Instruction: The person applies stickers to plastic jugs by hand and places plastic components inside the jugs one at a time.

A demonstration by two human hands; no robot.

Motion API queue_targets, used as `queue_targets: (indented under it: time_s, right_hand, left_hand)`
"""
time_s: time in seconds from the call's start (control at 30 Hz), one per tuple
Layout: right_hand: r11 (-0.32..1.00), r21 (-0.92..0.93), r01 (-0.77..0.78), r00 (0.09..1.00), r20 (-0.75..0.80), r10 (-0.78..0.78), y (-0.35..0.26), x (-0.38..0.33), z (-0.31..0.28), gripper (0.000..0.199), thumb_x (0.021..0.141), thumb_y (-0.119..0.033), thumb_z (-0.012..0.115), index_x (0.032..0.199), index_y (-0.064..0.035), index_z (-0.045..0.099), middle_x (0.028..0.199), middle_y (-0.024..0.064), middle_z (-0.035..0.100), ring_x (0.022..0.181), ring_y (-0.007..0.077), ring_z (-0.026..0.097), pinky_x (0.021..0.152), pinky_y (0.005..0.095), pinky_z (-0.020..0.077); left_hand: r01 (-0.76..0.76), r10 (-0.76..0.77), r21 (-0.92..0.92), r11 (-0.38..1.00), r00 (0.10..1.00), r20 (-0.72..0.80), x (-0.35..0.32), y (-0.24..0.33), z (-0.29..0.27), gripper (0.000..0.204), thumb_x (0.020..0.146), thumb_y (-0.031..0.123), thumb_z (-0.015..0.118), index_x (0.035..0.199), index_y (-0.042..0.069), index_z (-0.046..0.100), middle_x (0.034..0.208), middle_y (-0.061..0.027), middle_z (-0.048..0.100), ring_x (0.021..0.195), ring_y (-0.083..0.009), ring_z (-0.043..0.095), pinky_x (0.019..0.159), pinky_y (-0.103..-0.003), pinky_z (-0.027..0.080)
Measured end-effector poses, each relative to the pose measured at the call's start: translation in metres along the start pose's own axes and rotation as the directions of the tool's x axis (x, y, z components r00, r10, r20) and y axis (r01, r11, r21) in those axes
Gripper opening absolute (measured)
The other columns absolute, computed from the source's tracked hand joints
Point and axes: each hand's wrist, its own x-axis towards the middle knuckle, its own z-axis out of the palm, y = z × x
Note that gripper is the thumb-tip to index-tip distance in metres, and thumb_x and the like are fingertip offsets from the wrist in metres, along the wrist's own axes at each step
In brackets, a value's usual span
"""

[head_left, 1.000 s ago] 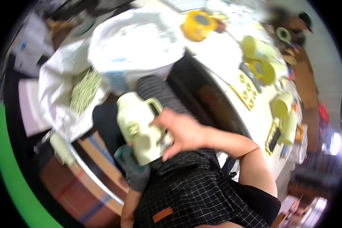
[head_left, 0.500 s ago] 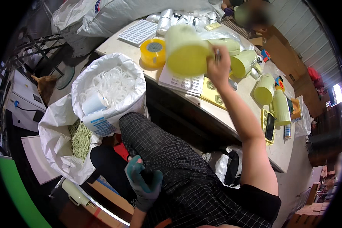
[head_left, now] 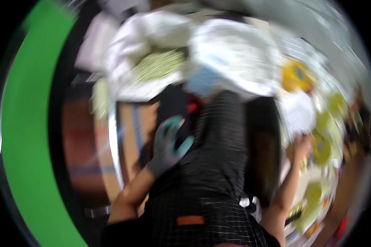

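My left hand [head_left: 169,144], in a grey and green glove with fingertips showing, hovers over my lap. Its thumb and fingers are apart, with nothing between them. My bare right hand [head_left: 301,147] is at the table's near edge, close to a stack of printed sheets [head_left: 297,113]. Motion smears its fingers, so what they hold, if anything, cannot be made out. Just beyond it a yellow-green pitcher [head_left: 321,150] lies among several similar ones on the table. Another pale green pitcher [head_left: 99,99] sits in the carton at my left.
A white sack of clear rings [head_left: 272,84] stands ahead, beside a white sack of pale green sticks [head_left: 115,53]. A roll of yellow tape [head_left: 292,76] sits on the table. An open cardboard carton [head_left: 88,140] is at my left, near a green surface [head_left: 29,136].
The view has swung left and blurred. My right hand has come down to the table's near edge; the pitcher it held raised is no longer seen in it. My left hand's fingers have spread.
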Motion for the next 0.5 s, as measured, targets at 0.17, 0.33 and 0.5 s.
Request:
queue_targets:
  time_s: [0.17,0.33,0.5]
  right_hand:
    - [0.915,-0.256,0.312,0.896,-0.242,-0.373,-0.037,-0.067,-0.040,0.059,0.100,-0.047,0.071,0.136,-0.0022,0.060,0.132,0.0202,0.065,0.118,0.0422,0.060,0.103,0.0543,0.0460]
    - [0.781,0.418,0.464,0.826,0.116,-0.552,-0.190,-0.160,-0.012,0.066,0.093,-0.009,0.075,0.150,0.0048,0.046,0.151,0.0246,0.048,0.140,0.0417,0.045,0.122,0.0503,0.0326]
    - [0.814,0.455,0.360,0.831,0.241,-0.502,-0.226,-0.175,-0.002,0.071,0.086,-0.019,0.073,0.146,0.0039,0.042,0.145,0.0290,0.042,0.136,0.0473,0.042,0.117,0.0560,0.0347]
  left_hand:
    - [0.288,-0.181,0.162,0.944,0.862,-0.474,-0.045,-0.154,-0.008,0.068,0.088,0.029,0.084,0.141,0.000,0.053,0.133,-0.0234,0.058,0.122,-0.0431,0.057,0.105,-0.050,0.047]
    - [0.753,-0.712,-0.386,0.533,0.153,-0.685,-0.101,-0.312,-0.033,0.056,0.094,0.027,0.080,0.130,-0.008,0.056,0.124,-0.0195,0.061,0.103,-0.0250,0.061,0.090,-0.040,0.053]
    - [0.939,-0.766,-0.237,0.250,0.043,-0.641,-0.071,-0.407,-0.051,0.099,0.078,0.049,0.086,0.147,-0.006,0.041,0.146,-0.0227,0.047,0.130,-0.0305,0.048,0.108,-0.043,0.045]
